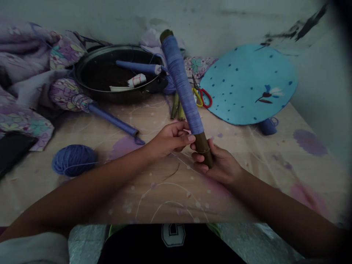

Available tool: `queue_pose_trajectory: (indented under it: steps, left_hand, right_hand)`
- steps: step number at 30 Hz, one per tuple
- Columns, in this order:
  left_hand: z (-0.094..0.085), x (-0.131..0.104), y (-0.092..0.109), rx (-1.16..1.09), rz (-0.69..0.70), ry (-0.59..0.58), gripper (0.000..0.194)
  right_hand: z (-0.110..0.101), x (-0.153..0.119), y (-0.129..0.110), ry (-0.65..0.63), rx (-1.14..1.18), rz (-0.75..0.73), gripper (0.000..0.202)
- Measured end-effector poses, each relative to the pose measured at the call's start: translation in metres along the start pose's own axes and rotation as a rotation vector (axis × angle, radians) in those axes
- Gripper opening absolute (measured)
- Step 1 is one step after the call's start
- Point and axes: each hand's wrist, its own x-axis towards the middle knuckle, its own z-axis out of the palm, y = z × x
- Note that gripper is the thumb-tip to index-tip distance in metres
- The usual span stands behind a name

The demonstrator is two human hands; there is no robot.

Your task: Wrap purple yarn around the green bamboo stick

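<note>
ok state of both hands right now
Left hand: thumb at the stick where the wound yarn ends; grip unclear.
Right hand: closed around the stick's bare lower end.

Free room: the patterned tablecloth is open between the person's two forearms, up to the hands; one thin dark strand lies there. A second open area extends to the right of the right hand, in front of the turquoise oval panel.

Obstructions: beyond the left hand, the raised yarn-wound bamboo stick slants across the centre. Behind it, short bamboo pieces and red-and-yellow scissors narrow the gap between black pan and panel. Leftward, a blue yarn ball and a yarn-wrapped rod restrict passage.
</note>
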Motion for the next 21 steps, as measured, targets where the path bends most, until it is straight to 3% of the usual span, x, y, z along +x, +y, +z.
queue_pose_trajectory:
  steps: [6,13,21]
  left_hand:
    - [-0.0010,-0.0013,0.0012,-0.027,-0.005,-0.051,0.043]
    - [0.0025,-0.0032,0.0017,-0.031,-0.035,0.008,0.040]
    - [0.0034,-0.0029,0.0035,0.013,-0.034,-0.053,0.046]
  right_hand:
    - [-0.0014,-0.0016,0.0014,-0.042,0.012,0.003,0.021]
    - [-0.0032,-0.0009,0.0027,-0.096,0.031,-0.009,0.021]
    - [-0.0028,-0.0035,0.0032,-0.173,0.131,0.078,0.018]
